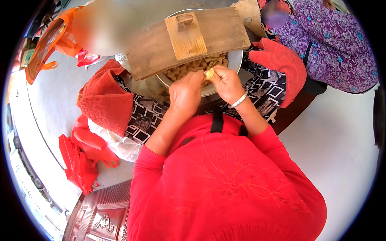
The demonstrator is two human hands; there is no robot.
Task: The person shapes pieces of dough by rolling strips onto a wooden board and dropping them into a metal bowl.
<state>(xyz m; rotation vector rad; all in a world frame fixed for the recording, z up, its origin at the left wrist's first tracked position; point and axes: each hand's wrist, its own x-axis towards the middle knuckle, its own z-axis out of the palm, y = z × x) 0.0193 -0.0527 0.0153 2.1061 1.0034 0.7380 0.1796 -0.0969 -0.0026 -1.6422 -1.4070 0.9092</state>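
Observation:
My left hand [185,91] and my right hand [228,85] meet over the near side of a large metal basin [239,62]. Pinched between their fingers is a small yellow piece that looks like dough [209,74]. The basin holds many yellowish-brown lumpy pieces [191,67], just beyond my knuckles. Across the basin lies a wide wooden board [148,49], hiding its far part. On that board rests a smaller, paler wooden plate [185,38] with a raised block at its far end. A pale band [240,99] circles my right wrist.
Red cloths [106,102] cover my knees on both sides. Red and white plastic bags [80,154] lie on the floor at the left, with an orange bag [48,52] farther off. Someone in purple patterned clothing [337,52] sits at the far right. Brown cardboard [248,14] touches the board's right end.

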